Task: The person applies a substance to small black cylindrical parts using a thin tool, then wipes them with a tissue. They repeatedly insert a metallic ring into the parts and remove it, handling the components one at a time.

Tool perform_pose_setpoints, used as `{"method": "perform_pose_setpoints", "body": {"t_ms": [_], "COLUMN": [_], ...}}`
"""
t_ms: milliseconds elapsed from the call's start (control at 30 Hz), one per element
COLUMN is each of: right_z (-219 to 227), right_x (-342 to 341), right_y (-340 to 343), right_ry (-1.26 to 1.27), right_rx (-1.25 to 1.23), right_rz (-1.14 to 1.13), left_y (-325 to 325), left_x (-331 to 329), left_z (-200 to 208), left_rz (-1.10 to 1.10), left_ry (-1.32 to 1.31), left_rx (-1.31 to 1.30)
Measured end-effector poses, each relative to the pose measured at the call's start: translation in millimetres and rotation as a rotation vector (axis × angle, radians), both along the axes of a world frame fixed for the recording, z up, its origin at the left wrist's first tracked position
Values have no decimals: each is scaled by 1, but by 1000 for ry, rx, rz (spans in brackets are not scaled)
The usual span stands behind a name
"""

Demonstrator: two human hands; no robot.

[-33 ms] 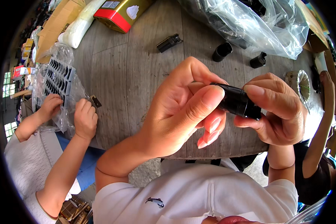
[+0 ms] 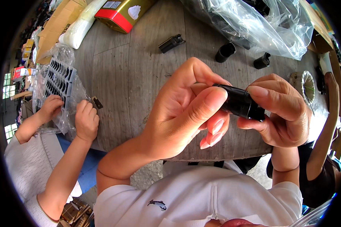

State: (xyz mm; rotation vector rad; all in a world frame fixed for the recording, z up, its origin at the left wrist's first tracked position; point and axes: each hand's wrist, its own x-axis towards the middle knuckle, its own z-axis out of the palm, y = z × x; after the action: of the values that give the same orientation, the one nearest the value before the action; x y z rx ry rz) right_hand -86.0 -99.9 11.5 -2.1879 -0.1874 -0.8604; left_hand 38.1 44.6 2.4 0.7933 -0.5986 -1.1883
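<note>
Between my two hands is a glossy black cylindrical plastic part (image 2: 238, 101), tilted slightly down to the right above the table. My left hand (image 2: 193, 109) pinches its left end between thumb and forefinger, the other fingers curled below. The right end sits in the grip of my right hand (image 2: 282, 108), thumb and fingers around it. Beyond my hands, similar black parts rest on the table: one lying on its side (image 2: 172, 43), an open-ended one (image 2: 225, 52) and a shorter one (image 2: 262, 61). My fingers cover both ends of the held part.
A clear plastic bag (image 2: 261, 30) with black parts inside lies at the far right. A gold and red box (image 2: 119, 15) stands at the back. On the left, a co-worker's hands (image 2: 86, 119) are at a grey slotted tray (image 2: 60, 81). A tape roll (image 2: 303, 85) is at right.
</note>
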Motion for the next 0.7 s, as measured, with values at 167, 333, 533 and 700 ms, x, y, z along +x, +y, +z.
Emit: {"method": "perform_pose_setpoints", "body": {"t_ms": [167,333,533,700], "right_z": [-1,-7,-15,-22], "right_x": [-2,-2,3,5], "right_y": [2,4,1,-3], "right_ry": [6,-17,-30,-61], "right_rx": [67,114,209,195], "right_rz": [-7,2,78,156], "left_y": [1,1,-2,0], "left_x": [-3,-4,-7,-5], "left_z": [-1,3,-6,-5], "left_rz": [-7,0,117,121], "left_ry": [-58,-80,-169,-202], "left_rx": [4,51,-36,-46]}}
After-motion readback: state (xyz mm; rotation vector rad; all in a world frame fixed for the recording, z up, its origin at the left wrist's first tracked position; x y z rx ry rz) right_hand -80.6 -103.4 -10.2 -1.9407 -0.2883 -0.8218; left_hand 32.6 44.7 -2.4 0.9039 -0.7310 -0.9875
